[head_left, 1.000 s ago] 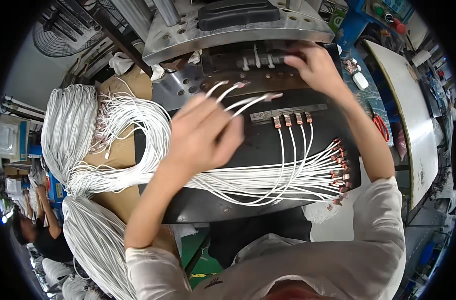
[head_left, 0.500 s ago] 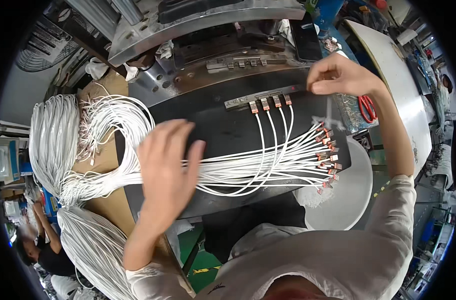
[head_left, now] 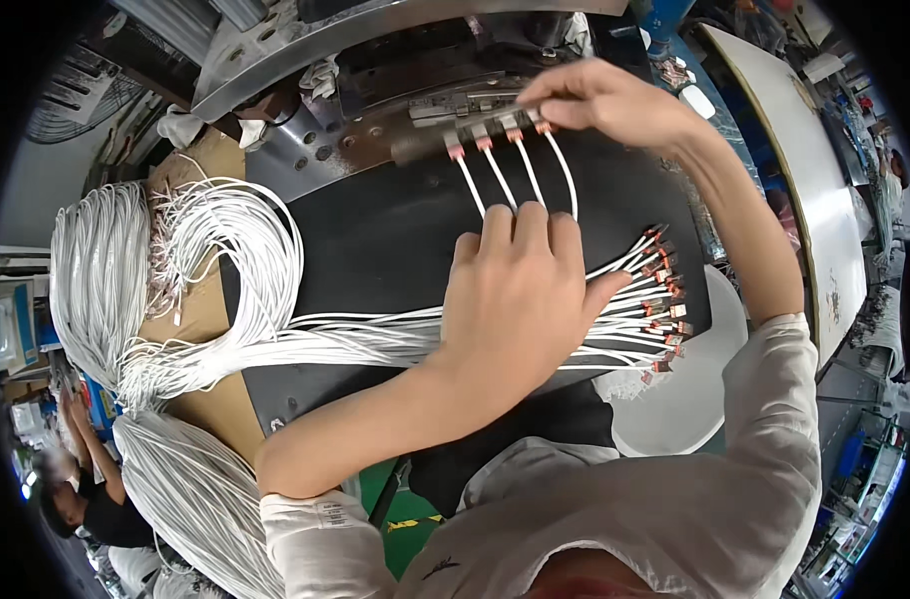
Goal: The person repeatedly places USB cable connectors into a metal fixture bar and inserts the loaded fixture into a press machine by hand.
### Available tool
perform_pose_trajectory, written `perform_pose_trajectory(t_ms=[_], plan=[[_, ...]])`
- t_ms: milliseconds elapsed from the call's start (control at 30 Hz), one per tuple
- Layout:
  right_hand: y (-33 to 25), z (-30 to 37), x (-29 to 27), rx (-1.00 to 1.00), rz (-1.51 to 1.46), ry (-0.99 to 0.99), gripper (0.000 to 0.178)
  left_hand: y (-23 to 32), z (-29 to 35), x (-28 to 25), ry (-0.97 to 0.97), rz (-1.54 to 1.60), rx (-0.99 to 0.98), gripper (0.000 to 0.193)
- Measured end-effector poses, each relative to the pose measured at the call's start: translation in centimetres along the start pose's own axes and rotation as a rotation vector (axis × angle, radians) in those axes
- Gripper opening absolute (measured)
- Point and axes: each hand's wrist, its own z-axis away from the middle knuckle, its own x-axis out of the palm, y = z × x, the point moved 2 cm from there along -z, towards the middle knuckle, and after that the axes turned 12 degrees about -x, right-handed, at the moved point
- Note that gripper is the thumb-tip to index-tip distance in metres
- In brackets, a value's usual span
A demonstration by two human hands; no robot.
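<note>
My right hand point(head_left: 609, 105) pinches the right end of a slim metal bar point(head_left: 430, 148), which is blurred. Several small metal plugs with orange-red bases point(head_left: 516, 134) sit along the bar, each trailing a white cable point(head_left: 528, 176). My left hand point(head_left: 515, 290) is closed over these cables below the plugs, fingers side by side; its fingertips are partly hidden. Under and beside it runs a thick bundle of white cables point(head_left: 375, 339) across the black work surface point(head_left: 365, 230). Their loose orange-red plugs point(head_left: 664, 299) fan out to the right of my left hand.
Beyond the bar stands a metal press with a slotted fixture point(head_left: 455, 105). Coiled white cables point(head_left: 100, 285) lie at the left. A white round tub point(head_left: 674, 419) stands at the near right. A pale table point(head_left: 804, 190) is farther right; another person point(head_left: 100, 499) is at far left.
My right hand has taken hold of the bar, which has risen off the black surface toward the press, plugs with it. My left hand has moved right from the bundle onto the plugs' cables.
</note>
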Motion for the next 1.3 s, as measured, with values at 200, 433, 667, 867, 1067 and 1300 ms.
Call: perform_pose_trajectory(t_ms=[200, 433, 667, 867, 1067, 1300], plan=[[6.7, -11.0, -7.0, -0.186, 0.632, 0.482, 0.037, -8.9, -9.6, 1.9, 0.375, -0.015, 0.194, 0.029], [8.9, -13.9, -8.6, -0.458, 0.738, 0.559, 0.032, -11.8, -10.9, 1.3, 0.238, -0.039, -0.032, 0.027], [3.7, -9.7, -5.5, -0.585, 0.811, 0.667, 0.032, -12.2, -10.8, 0.8, 0.079, -0.016, -0.195, 0.034], [1.8, -10.6, -2.3, -0.386, 0.683, 0.621, 0.035, -10.7, -9.7, 0.5, 0.258, -0.139, -0.113, 0.034], [-5.1, 4.7, 6.6, -0.415, 0.106, -0.05, 0.049, -6.6, 1.1, -4.5, 0.161, 0.409, -0.227, 0.038], [2.0, 21.5, 22.9, 0.241, -0.81, -0.26, 0.056, -7.4, 26.5, 2.6, -0.429, 1.668, -0.813, 0.073]])
